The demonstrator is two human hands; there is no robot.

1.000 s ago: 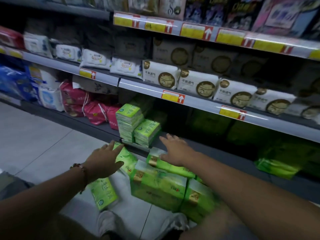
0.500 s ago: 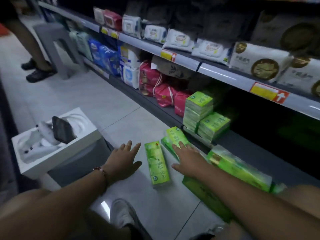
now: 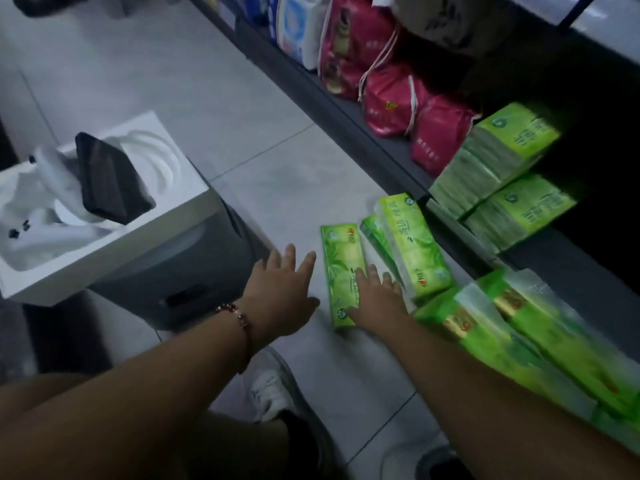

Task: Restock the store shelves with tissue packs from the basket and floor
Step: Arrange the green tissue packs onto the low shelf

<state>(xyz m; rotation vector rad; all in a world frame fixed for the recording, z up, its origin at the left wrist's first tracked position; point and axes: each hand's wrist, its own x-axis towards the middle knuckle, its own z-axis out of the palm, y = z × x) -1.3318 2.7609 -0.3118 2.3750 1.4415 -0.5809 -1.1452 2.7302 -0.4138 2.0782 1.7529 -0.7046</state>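
Head view: the slim green tissue pack point(image 3: 344, 275) is lying flat on the floor point(image 3: 242, 140), its long axis running 12 to 6 o'clock, just short of the bottom shelf point(image 3: 391, 133) at its 2 o'clock. The right hand point(image 3: 375, 299) is resting straight, spread fingers point(image 3: 360, 277) on the pack's near half, gripping nothing. The left hand point(image 3: 280, 292) is hovering open at the pack's 9 o'clock, apart from it, so the right is nearer for the lift.

Printing showed on the green tissue packs point(image 3: 344, 271), red packs point(image 3: 391, 98), grey bag point(image 3: 446, 19), all too blurred to read
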